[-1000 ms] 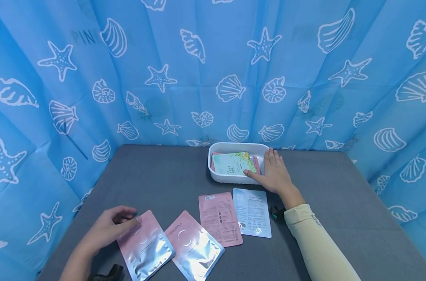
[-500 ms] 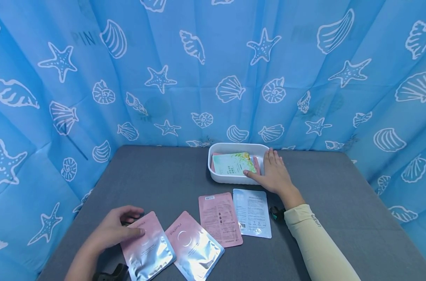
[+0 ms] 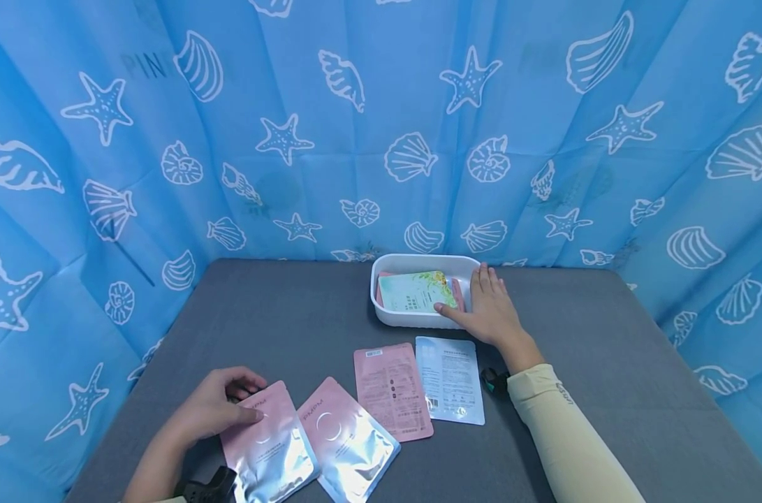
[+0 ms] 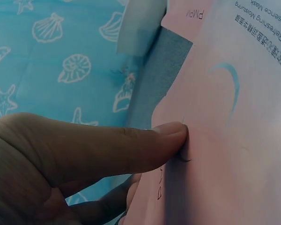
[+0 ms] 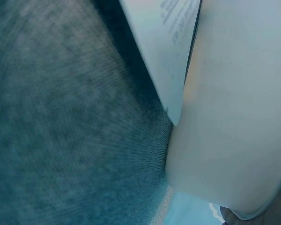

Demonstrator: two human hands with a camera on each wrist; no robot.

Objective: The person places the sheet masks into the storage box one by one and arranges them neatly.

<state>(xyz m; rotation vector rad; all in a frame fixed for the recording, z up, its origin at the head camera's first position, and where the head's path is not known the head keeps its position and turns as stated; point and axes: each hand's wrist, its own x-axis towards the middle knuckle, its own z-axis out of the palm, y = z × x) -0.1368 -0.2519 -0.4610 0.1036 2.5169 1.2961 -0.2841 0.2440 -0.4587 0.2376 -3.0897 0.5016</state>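
My left hand (image 3: 214,412) pinches the top left corner of a pink-and-silver face mask sachet (image 3: 279,454). In the left wrist view the thumb lies across its printed front and the other fingers are behind it. A second such sachet (image 3: 349,447) lies just to the right. My right hand (image 3: 495,307) rests on the right end of a white plastic tub (image 3: 412,321), fingers straight and thumb over the front rim. Inside the tub a pale green sachet (image 3: 408,292) lies over pink ones. In the right wrist view the tub's outer wall (image 5: 229,117) shows large.
Between the tub and the pink-and-silver sachets lie a pink sachet (image 3: 393,398), printed side up, and a light blue one (image 3: 452,381). All lie on a grey cloth-covered table (image 3: 280,314). A blue shell-patterned curtain (image 3: 330,140) hangs along the back and sides.
My left hand has slid slightly right along with the sachet it holds, its thumb lower on the front than a second ago. The right hand and tub stay put.
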